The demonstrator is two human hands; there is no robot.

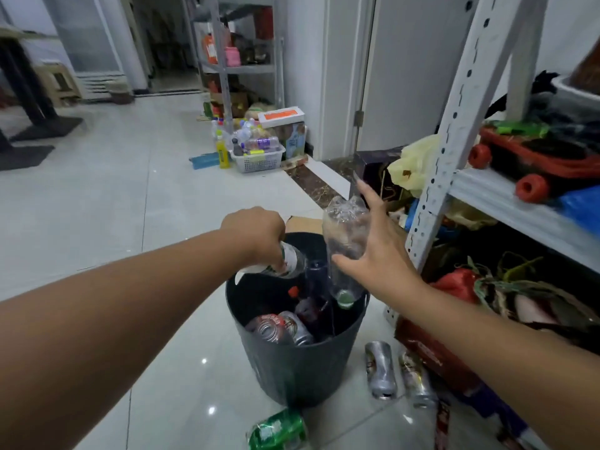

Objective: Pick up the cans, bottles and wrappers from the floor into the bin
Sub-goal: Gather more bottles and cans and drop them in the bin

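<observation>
A dark plastic bin (292, 365) stands on the tiled floor and holds several crushed cans and a dark bottle. My left hand (256, 232) grips a clear bottle with a green and red label (289, 261) over the bin's left rim. My right hand (380, 251) has spread fingers against a large clear bottle (345, 241), turned cap down over the bin's mouth. Two silver cans (381, 370) (417, 380) lie on the floor to the right of the bin. A green can (277, 430) lies in front of it.
A metal shelf rack (454, 125) with bags and a red skateboard stands close on the right. A red box (435, 355) lies at its foot. Far back, a white basket of bottles (258, 155) and a yellow bottle (223, 154) stand by another shelf.
</observation>
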